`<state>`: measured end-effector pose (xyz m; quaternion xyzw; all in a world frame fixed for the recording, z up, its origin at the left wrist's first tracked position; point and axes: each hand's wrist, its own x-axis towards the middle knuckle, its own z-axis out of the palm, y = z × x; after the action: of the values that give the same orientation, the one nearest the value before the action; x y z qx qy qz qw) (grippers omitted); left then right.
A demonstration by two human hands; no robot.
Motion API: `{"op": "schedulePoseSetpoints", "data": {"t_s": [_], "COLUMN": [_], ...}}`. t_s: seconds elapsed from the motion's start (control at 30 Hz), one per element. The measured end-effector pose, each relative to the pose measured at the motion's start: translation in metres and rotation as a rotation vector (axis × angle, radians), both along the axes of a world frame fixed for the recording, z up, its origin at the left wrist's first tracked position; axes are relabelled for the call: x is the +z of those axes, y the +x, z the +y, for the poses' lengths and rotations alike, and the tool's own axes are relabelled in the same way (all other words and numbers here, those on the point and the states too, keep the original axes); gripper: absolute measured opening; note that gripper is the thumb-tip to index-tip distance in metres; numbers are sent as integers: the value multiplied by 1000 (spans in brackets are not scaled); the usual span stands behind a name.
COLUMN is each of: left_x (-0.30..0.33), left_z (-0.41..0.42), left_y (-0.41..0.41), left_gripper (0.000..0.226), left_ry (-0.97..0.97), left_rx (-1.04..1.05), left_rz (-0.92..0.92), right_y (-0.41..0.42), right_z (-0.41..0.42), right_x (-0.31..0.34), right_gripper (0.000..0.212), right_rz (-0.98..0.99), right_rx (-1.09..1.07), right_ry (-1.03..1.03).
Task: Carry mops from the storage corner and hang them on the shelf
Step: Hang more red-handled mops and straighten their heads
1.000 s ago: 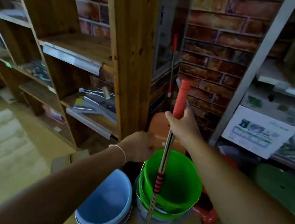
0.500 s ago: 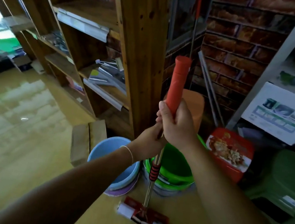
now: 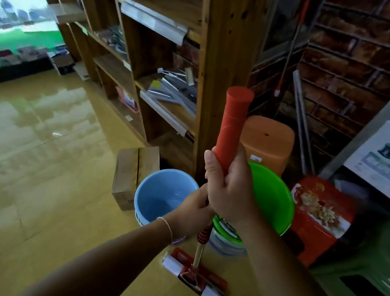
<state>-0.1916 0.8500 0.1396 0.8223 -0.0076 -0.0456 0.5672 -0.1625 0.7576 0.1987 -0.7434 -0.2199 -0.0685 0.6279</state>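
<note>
The right hand (image 3: 229, 192) is clamping its fingers around the base of the orange grip of the mop (image 3: 233, 126). The left hand (image 3: 195, 211) is wrapping the metal shaft directly below it. This stacked two-hand hold is keeping the long shaft near upright, probably for control while carrying. The mop head (image 3: 194, 277) is hanging just above or on the floor at 6 o'clock from the hands; contact cannot be determined. The blue bucket (image 3: 163, 194) is sitting at 9 o'clock from the hands and the green bucket (image 3: 270, 199) at 3 o'clock. The wooden shelf (image 3: 225, 49) is standing at 12 o'clock. Hanging is not yet done.
</note>
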Motion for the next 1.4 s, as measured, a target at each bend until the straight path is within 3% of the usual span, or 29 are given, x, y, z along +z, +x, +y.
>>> {"op": "schedulePoseSetpoints", "data": {"t_s": [0.07,0.13,0.33,0.47,0.6,0.8,0.9,1.03,1.27,1.4], "left_x": [2,4,16,26,39,64,84,97,107,114], "left_z": [20,39,99,147,203,289,326,372,456,523], "left_y": [-21,-45,-122,-178,-237,-327,-367,-406,-447,-459], "left_gripper": [37,41,19,11,45,29,14,15,13,6], "left_ry": [30,37,-26,-130,-208,-322,-322,-271,-97,40], "left_rx": [48,77,155,227,320,429,466,639,908,1038], "left_rz": [-14,-26,-104,-162,-231,-224,-242,-242,-265,-274], "right_y": [-20,-40,-112,-161,-210,-288,-321,-351,-381,-387], "right_z": [21,43,115,164,228,324,366,417,512,588], "right_x": [1,2,21,46,65,94,113,125,127,130], "right_gripper": [17,21,34,36,59,61,45,18,12,20], "right_rz": [-18,-45,-85,-29,-20,-98,-148,-69,-90,-118], "right_rx": [18,34,120,292,431,606,690,860,1071,1176], "right_ry": [-21,-53,-183,-197,-178,-124,-102,-12,4,1]}}
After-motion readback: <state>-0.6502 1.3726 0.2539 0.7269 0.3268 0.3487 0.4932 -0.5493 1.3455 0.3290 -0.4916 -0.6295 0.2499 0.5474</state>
